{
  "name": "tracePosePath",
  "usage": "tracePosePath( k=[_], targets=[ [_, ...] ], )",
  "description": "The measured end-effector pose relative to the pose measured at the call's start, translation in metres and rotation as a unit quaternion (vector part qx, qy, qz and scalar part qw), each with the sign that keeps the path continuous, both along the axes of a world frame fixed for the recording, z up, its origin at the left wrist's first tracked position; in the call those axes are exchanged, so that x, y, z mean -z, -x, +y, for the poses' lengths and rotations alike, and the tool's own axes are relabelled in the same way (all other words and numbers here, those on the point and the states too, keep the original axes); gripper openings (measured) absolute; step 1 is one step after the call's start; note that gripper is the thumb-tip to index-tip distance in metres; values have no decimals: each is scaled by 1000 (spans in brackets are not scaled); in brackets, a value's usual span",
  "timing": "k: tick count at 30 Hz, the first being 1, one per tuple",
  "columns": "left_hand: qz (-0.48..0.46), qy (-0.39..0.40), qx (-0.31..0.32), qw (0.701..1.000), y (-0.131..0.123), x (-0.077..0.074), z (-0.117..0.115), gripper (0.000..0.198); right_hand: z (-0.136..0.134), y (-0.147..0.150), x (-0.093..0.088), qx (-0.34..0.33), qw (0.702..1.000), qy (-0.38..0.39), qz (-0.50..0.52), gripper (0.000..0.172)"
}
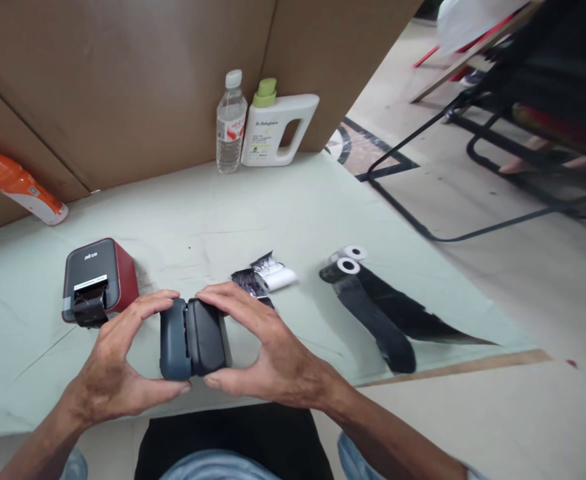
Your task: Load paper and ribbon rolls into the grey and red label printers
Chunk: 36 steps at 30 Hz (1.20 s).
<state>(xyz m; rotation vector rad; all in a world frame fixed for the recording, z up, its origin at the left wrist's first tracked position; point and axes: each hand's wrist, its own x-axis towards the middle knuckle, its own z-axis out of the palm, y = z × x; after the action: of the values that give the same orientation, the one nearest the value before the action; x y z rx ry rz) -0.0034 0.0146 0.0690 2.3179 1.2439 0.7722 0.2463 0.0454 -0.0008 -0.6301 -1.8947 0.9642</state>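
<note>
Between both hands, over the front of the table, is a small dark blue-grey and black device (207, 337) that looks like a portable label printer. A gap runs down it between its blue-grey part and its black part. My left hand (120, 360) grips the blue-grey side, fingers at the far edge and thumb at the near edge. On the black side, my right hand (267, 350) holds it the same way, closed on it. Just beyond the left hand stands a red and black label printer (90, 277) with a dark strip coming out of its front slot.
Small white rolls with black film (275, 277) lie behind the device. Two rolls with long black ribbons (373, 313) are at the right. A water bottle (230, 133), a white detergent jug (273, 137) and an orange bottle (20, 183) stand by the cardboard wall (137, 87).
</note>
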Motion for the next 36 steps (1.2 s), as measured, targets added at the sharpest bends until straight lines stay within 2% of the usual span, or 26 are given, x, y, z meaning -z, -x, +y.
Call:
tracePosePath(
  k=[23,32,36],
  targets=[
    [-8,4,33,999,4,3,3,93,1,-3,-1,-15,1000,9,-4,84],
    [20,50,13,998,5,5,-1,99,0,0,4,15,1000,-12,1,84],
    [-7,57,13,998,4,7,-2,101,3,-2,3,-3,1000,-8,0,85]
  ],
)
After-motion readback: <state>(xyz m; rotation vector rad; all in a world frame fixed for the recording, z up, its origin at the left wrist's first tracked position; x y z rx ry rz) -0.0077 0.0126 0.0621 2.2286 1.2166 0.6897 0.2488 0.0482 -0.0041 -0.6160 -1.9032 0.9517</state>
